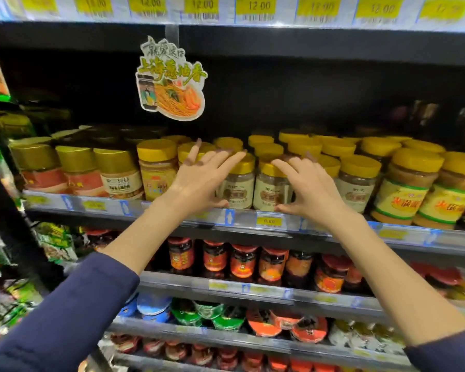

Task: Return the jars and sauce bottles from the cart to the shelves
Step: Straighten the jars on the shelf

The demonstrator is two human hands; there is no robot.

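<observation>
Rows of yellow-lidded jars stand on the middle shelf (242, 218). My left hand (199, 183) is spread against the front of this row, fingers apart and reaching over the lids, covering most of one jar. A white-labelled jar (239, 183) stands between my two hands. Just to its right, my right hand (310, 189) has its fingers fanned over the lids and its thumb low by the base of another white-labelled jar (270, 189). Neither hand lifts anything. The cart is out of view.
Gold-lidded jars (78, 167) stand on the left of the same shelf, and yellow-green labelled jars (403, 186) on the right. A noodle promo sign (171, 81) hangs above. Red-lidded sauce jars (242, 261) fill the shelf below, with bowl packs (226, 315) under those.
</observation>
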